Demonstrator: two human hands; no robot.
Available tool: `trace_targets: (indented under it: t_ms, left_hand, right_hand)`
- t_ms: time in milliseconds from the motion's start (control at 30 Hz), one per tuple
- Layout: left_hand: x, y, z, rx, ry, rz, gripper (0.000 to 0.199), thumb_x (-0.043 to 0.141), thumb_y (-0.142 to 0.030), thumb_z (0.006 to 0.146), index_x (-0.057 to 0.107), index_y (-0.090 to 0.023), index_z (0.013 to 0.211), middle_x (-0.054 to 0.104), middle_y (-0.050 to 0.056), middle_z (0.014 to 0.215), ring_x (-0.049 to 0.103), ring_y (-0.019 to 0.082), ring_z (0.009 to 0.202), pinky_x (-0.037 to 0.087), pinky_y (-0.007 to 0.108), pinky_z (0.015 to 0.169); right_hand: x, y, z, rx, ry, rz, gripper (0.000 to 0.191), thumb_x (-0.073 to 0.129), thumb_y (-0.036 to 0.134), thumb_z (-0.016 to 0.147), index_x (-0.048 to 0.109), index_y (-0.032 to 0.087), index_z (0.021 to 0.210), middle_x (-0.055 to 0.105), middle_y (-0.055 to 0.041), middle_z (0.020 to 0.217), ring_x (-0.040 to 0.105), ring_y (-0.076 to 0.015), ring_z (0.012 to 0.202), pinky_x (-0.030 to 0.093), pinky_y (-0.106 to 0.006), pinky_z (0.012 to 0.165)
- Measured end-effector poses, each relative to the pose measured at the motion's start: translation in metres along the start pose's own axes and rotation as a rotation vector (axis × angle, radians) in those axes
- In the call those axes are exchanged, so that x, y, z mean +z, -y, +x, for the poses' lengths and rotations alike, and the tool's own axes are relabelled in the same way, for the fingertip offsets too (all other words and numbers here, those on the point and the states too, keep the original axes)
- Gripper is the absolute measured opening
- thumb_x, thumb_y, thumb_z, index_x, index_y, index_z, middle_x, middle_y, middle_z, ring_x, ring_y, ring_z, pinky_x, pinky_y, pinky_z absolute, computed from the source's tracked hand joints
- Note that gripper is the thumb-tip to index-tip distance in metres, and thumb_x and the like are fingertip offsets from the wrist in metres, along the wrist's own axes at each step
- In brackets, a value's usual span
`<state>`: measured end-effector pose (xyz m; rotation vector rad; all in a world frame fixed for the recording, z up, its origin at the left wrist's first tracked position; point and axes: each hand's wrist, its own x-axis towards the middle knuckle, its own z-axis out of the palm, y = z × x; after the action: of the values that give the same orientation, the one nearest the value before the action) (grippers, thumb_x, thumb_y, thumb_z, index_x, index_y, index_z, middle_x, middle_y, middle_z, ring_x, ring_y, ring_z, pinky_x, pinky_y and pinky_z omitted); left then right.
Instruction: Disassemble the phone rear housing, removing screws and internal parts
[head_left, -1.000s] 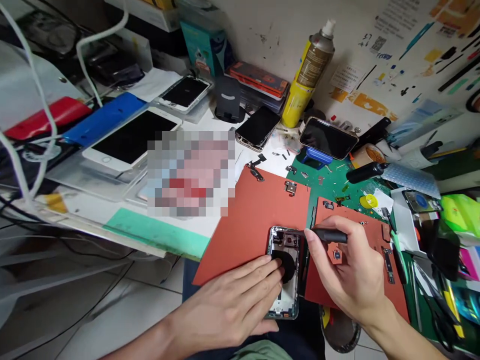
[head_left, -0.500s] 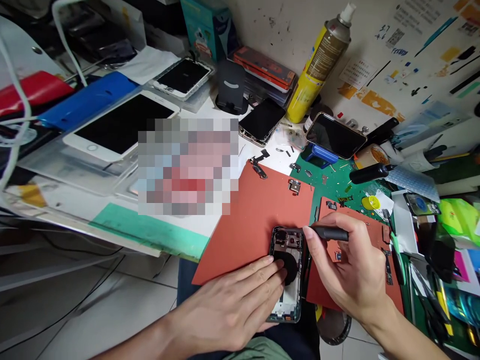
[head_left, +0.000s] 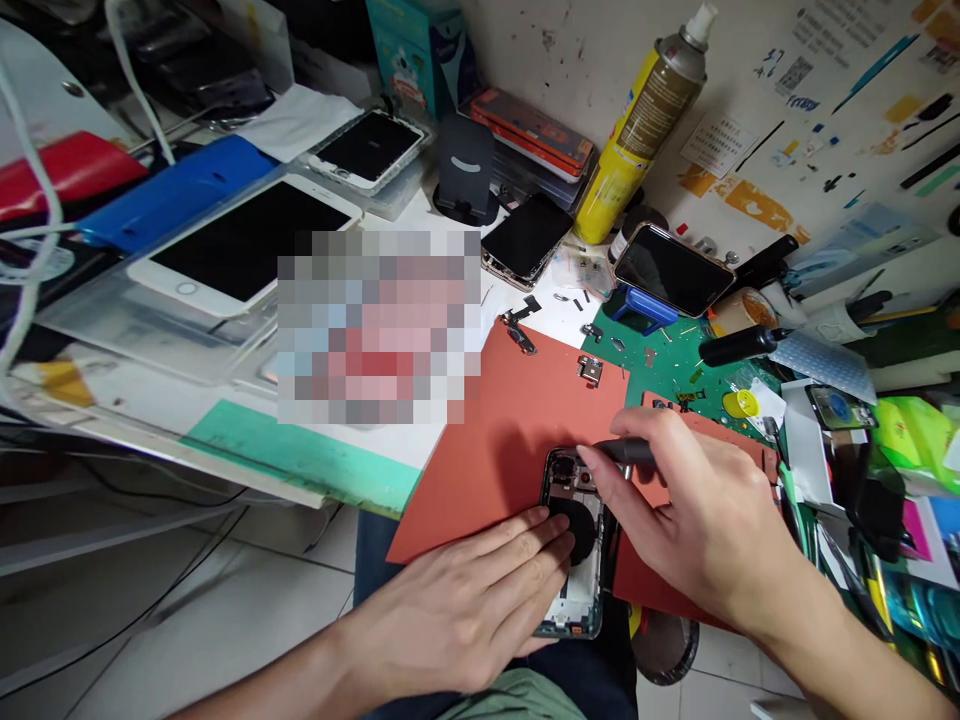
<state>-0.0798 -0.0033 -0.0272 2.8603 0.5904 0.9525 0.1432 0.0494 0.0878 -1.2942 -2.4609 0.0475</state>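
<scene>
Phone (head_left: 576,603), at the near edge of the mat (head_left: 480,450), is held by the left hand (head_left: 459,612), fingers together; a tool (head_left: 631,452) is pinched in the right hand (head_left: 694,505) near the phone's top. Opening seems done; inner work seems unfinished, a camera (head_left: 585,478) being seated there.

The right hand (head_left: 690,520) is now sitting farther left and higher than half a second ago, its fingertips reaching over the top end of the opened phone (head_left: 574,602) instead of its upper right corner. The black tool (head_left: 628,452) is moving along with it; its tip seems to be near the top edge, though fingers are hiding it. The hand is now covering the small chip and dark strip that were showing on the right orange mat (head_left: 654,565), and a darker shadow (head_left: 523,455) is falling left of the phone.
</scene>
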Motion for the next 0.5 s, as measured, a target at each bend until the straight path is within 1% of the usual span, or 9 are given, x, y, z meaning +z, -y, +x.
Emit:
trace_targets:
  t_ms: [67,133,200,333,433,500]
  left_hand:
    - [0.000,-0.001,-0.001,-0.006,-0.003,0.003,0.044,0.074,-0.040,0.103,0.074,-0.006,0.131,0.077,0.013,0.139,0.069,0.028,0.136,0.050,0.043,0.126]
    - [0.001,-0.001,-0.002,-0.008,-0.013,0.009,0.043,0.072,-0.040,0.103,0.075,-0.007,0.130,0.078,0.013,0.138,0.069,0.028,0.136,0.048,0.042,0.127]
    - [0.002,-0.001,-0.002,-0.007,-0.024,0.010,0.043,0.072,-0.041,0.104,0.075,-0.007,0.130,0.078,0.013,0.137,0.069,0.028,0.136,0.047,0.042,0.128]
    - [0.002,0.000,-0.001,-0.001,-0.023,0.009,0.045,0.073,-0.041,0.103,0.075,-0.005,0.130,0.078,0.015,0.137,0.070,0.029,0.135,0.049,0.043,0.127]
    - [0.002,0.001,-0.001,0.006,-0.024,0.010,0.047,0.073,-0.040,0.102,0.074,-0.003,0.131,0.078,0.015,0.138,0.069,0.030,0.136,0.050,0.043,0.126]
    - [0.001,0.001,-0.001,0.002,-0.027,0.003,0.046,0.074,-0.039,0.102,0.074,-0.004,0.131,0.077,0.016,0.138,0.069,0.030,0.136,0.050,0.043,0.126]
  right_hand:
    - [-0.004,-0.001,0.010,-0.056,0.046,-0.055,0.005,0.059,0.021,0.107,0.055,0.021,0.105,0.072,-0.0006,0.080,0.063,-0.0149,0.053,0.044,-0.031,0.049]
    - [-0.007,-0.001,0.019,-0.088,0.105,-0.051,0.006,0.057,0.017,0.105,0.054,0.022,0.105,0.075,-0.0021,0.086,0.061,-0.0137,0.052,0.041,-0.031,0.048]
    - [-0.010,-0.002,0.024,-0.106,0.164,-0.013,0.010,0.055,0.013,0.103,0.053,0.022,0.106,0.074,-0.0026,0.089,0.062,-0.0137,0.055,0.041,-0.030,0.050]
    - [-0.014,-0.003,0.029,-0.117,0.199,0.025,0.014,0.054,0.010,0.100,0.051,0.023,0.105,0.070,-0.0006,0.082,0.061,-0.0149,0.058,0.043,-0.029,0.053]
    - [-0.014,-0.006,0.029,-0.122,0.241,0.075,0.012,0.056,0.014,0.102,0.052,0.022,0.108,0.071,-0.0036,0.088,0.066,-0.0171,0.067,0.046,-0.029,0.057]
    - [-0.012,-0.009,0.028,-0.111,0.209,0.060,0.005,0.057,0.023,0.106,0.052,0.023,0.108,0.069,-0.0012,0.081,0.064,-0.0169,0.064,0.045,-0.029,0.056]
